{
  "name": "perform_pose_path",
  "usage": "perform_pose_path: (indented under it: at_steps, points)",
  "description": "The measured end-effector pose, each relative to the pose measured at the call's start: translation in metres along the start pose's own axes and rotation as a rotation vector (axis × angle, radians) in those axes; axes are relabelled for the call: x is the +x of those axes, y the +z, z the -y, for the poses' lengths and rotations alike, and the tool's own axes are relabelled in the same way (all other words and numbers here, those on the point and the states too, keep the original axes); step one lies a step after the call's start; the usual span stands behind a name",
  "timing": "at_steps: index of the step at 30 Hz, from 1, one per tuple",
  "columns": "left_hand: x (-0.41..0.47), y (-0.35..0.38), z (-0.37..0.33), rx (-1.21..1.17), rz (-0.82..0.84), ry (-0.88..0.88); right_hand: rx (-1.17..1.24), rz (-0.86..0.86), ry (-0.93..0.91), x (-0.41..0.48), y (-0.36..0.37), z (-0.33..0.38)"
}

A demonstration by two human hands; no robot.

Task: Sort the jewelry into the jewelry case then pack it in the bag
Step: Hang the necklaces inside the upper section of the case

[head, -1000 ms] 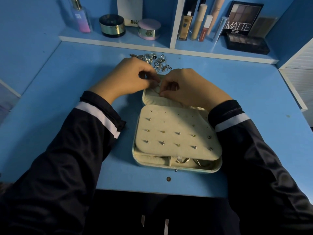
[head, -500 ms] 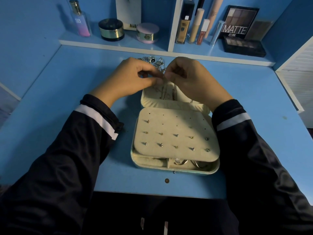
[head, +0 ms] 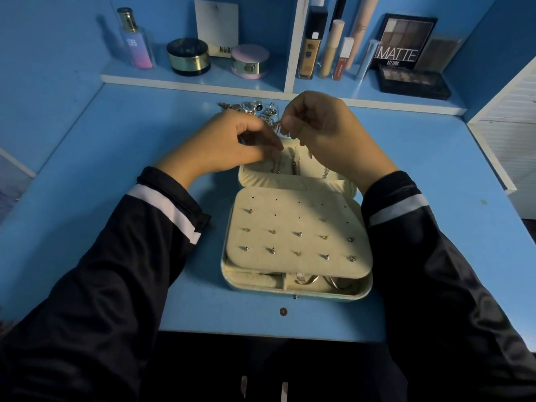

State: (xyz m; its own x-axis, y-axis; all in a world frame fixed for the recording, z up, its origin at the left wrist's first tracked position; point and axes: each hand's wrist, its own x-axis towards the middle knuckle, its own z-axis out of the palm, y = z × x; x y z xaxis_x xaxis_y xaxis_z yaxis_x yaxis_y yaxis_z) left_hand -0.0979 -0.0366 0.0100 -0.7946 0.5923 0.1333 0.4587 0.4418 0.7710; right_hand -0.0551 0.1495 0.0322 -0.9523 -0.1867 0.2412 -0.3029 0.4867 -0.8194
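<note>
Head view looks down at a blue desk (head: 116, 169), where an open jewelry case (head: 229, 281) lies flat between two dark sleeves with white stripes. A cream pad (head: 295, 216) covers most of the case and has small stud earrings (head: 297, 234) poked into it in rows. Rings (head: 307, 280) sit in the open slot at the near edge, under the pad. The lid (head: 290, 181) lies open on the far side, with thin chains (head: 294, 163) resting in it. Both hands are up over the lid, close together. The right hand (head: 322, 132) has its fingers curled, and its fingertips pinch a small silver piece (head: 278, 127) just above the lid's far edge. The left hand (head: 232, 146) is curled too, thumb and first finger pressed together over the lid — I cannot tell if it holds anything. A pile of loose jewelry (head: 255, 108) lies on the desk just behind the hands. On the shelf at the back stand a perfume bottle (head: 136, 42), a dark jar (head: 188, 56), a pink jar (head: 250, 61) and a palette marked MATTE (head: 403, 42).
</note>
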Motion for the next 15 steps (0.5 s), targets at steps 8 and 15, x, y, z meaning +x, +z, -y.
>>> perform_pose_path:
  at_steps: [8, 15]
  points:
    - [-0.004, -0.012, -0.004, 0.057, 0.04, -0.027, 0.035, -0.032, 0.016, 0.0, -0.004, -0.002]
    - [-0.007, -0.019, -0.005, 0.094, 0.18, -0.121, 0.018, 0.014, 0.054, 0.001, -0.001, -0.005]
